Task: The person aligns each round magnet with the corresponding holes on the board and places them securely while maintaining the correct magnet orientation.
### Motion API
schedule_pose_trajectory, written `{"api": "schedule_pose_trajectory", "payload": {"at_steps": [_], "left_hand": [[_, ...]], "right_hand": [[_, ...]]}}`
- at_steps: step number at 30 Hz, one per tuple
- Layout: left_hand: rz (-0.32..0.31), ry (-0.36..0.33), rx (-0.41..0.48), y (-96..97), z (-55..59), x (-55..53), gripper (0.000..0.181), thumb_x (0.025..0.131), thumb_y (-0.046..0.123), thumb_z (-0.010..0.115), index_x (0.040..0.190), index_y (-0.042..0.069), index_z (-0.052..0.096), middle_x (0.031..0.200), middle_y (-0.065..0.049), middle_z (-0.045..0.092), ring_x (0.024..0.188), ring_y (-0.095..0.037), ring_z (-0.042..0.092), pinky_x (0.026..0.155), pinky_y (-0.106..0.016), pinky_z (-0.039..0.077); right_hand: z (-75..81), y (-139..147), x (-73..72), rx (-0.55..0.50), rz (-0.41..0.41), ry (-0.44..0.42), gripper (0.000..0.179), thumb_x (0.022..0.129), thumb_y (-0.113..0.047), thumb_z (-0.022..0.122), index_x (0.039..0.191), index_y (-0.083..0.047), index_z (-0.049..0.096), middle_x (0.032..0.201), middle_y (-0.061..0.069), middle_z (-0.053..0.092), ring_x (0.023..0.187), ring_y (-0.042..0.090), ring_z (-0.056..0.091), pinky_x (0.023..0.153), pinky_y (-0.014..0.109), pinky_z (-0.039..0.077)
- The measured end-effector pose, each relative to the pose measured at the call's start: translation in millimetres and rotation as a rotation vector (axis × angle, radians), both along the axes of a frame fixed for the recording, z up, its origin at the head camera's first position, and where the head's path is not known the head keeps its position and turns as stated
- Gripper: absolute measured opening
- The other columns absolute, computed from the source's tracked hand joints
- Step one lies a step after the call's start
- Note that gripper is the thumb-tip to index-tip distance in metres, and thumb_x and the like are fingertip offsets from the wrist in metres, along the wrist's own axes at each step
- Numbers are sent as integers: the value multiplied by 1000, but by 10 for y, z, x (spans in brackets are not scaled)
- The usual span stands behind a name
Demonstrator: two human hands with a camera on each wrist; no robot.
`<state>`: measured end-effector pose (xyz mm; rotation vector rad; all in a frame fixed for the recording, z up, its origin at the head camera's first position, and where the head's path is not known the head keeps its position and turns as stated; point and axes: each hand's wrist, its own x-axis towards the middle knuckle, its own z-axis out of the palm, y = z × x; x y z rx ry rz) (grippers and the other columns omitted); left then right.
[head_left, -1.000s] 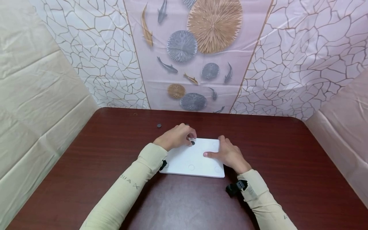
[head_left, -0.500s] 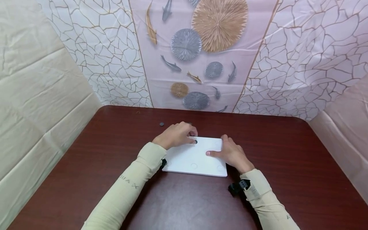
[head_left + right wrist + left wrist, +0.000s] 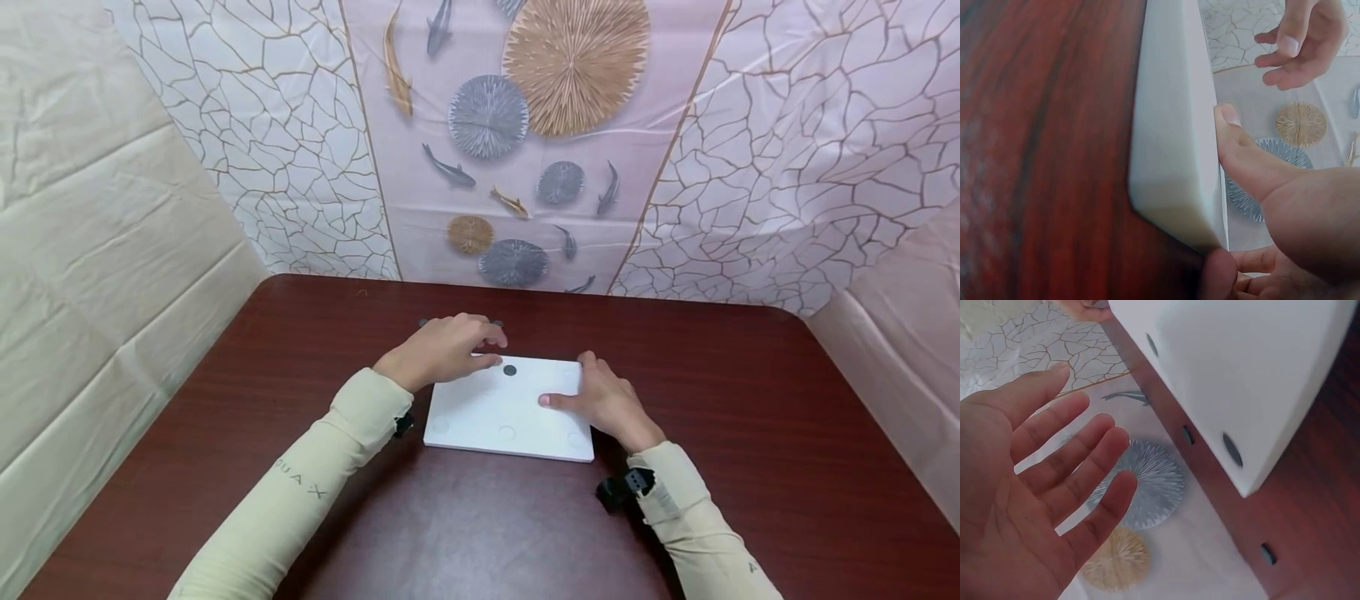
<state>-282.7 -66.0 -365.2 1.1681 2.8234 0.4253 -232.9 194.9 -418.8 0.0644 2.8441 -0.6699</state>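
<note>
A white rectangular board (image 3: 487,408) lies on the table, with shallow round outlines along its near side. Set in its far side is a dark round disc (image 3: 510,370); the left wrist view shows another dark disc (image 3: 1233,450) near a corner, hidden from the head view by my left hand. That left hand (image 3: 442,350) hovers over the far left part of the board, fingers loosely spread and holding nothing. My right hand (image 3: 603,404) grips the board's right edge, thumb on top and fingers at the side.
Two more dark discs lie on the dark red tabletop (image 3: 712,400) beyond the board, one disc (image 3: 1187,435) and another disc (image 3: 1268,554) in the left wrist view. A patterned cloth (image 3: 562,183) hangs behind the table's far edge.
My left hand has let go of the disc on the far side of the board and drawn back to the left, uncovering it. The right hand keeps its grip.
</note>
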Motion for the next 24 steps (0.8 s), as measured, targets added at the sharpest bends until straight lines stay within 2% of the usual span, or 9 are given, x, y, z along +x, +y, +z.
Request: {"api": "schedule_pose_trajectory", "payload": {"at_steps": [9, 14, 19, 24], "left_hand": [[-40, 44, -64, -176, 147, 85, 28, 106, 25, 67, 131, 17, 74, 125, -2, 72, 111, -16, 70, 89, -43, 59], [-16, 37, -54, -311, 212, 161, 28, 105, 26, 68, 131, 18, 74, 125, 0, 71, 109, -17, 70, 87, -42, 59], [8, 52, -40, -437, 277, 236, 28, 103, 25, 70, 130, 17, 74, 124, 0, 71, 98, -15, 70, 81, -41, 59], [26, 67, -24, -559, 285, 310, 27, 101, 26, 73, 127, 17, 76, 123, 1, 71, 91, -13, 68, 77, -39, 58]], "right_hand": [[5, 23, -14, 0, 3, 9, 97, 85, -58, 84, 145, 6, 40, 139, 29, 54, 115, 50, 60, 96, 56, 51], [1, 23, -12, -5, -3, 10, 97, 85, -58, 84, 145, 5, 41, 139, 28, 55, 114, 49, 61, 96, 54, 51], [-2, 21, -7, -15, 0, 11, 97, 85, -58, 84, 146, 5, 40, 139, 27, 55, 114, 47, 61, 95, 53, 52], [-6, 17, -8, -20, -1, 12, 97, 85, -58, 84, 146, 5, 40, 139, 27, 55, 114, 47, 61, 95, 53, 52]]}}
